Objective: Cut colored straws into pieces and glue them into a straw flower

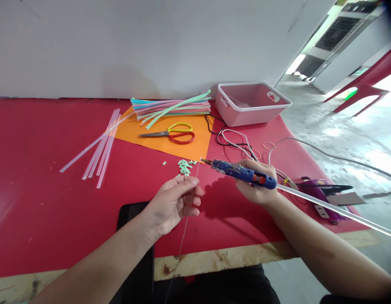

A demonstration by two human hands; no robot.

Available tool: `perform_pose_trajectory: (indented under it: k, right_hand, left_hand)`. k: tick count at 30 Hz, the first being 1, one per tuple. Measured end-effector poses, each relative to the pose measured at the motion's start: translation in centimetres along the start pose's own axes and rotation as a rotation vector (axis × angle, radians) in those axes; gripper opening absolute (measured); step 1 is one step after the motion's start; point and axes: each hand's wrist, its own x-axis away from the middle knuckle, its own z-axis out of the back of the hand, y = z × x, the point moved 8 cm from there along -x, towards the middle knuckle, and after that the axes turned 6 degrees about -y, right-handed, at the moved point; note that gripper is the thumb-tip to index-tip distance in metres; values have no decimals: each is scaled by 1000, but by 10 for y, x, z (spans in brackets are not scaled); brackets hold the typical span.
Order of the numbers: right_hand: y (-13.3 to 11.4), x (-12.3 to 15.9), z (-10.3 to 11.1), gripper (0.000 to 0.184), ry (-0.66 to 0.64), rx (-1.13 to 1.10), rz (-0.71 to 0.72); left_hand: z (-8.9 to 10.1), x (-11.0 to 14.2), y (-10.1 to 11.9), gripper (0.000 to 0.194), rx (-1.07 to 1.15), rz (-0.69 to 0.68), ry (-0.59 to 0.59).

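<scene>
Blue glue gun [233, 170] fills my curled right grip [257, 188]; my left grip [173, 200] pinches a thin strand [182, 240] (scissors [166, 134] lie at its twelve o'clock).

Datum: scissors [167, 134], on paper sheet [195, 147], on table [56, 219]. Behind scissors: strip bundle [170, 108]. Left: glue sticks [87, 149], some ends over sheet. Right: cables [230, 145]; basket [249, 118] behind-right. Before: cut pieces [184, 166]. Front-left: flat device [132, 213]. Front-right: glue gun [233, 170]; farther right, power strip [320, 188].
</scene>
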Motion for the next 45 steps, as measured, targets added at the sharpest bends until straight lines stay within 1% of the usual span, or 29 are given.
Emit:
perform_pose_trajectory:
  k: [4, 7, 11, 14, 18, 21, 26, 33, 39, 45]
  right_hand:
    - [4, 1, 2, 10, 26, 0, -15]
    - [4, 1, 0, 11, -6, 2, -13]
    - [-2, -1, -2, 13, -48, -24, 7]
    - [-4, -1, 0, 14, -31, -27, 12]
    - [2, 1, 2, 13, 6, -6, -18]
    - [4, 1, 1, 13, -19, -15, -29]
    - [-3, -1, -3, 17, -88, -30, 12]
    - [1, 1, 6, 13, 15, 16, -1]
    - [-1, 0, 3, 15, -23, 7, 11]
    - [-1, -2, 6, 10, 40, 25, 7]
  left_hand:
    - [-2, 0, 0, 13, -3, 4, -24]
    - [-4, -1, 1, 14, -2, 5, -34]
    - [-5, -2, 1, 14, 4, 4, -44]
    - [-5, -1, 1, 14, -3, 3, -49]
    - [-2, 0, 0, 11, -13, 1, -34]
    - [0, 0, 0, 9, -23, 3, -22]
    - [1, -1, 1, 8, -42, -5, -15]
    - [1, 1, 2, 7, -59, -20, 14]
    - [0, 0, 0, 8, -48, -2, -8]
    - [-1, 0, 0, 8, -43, -3, -21]
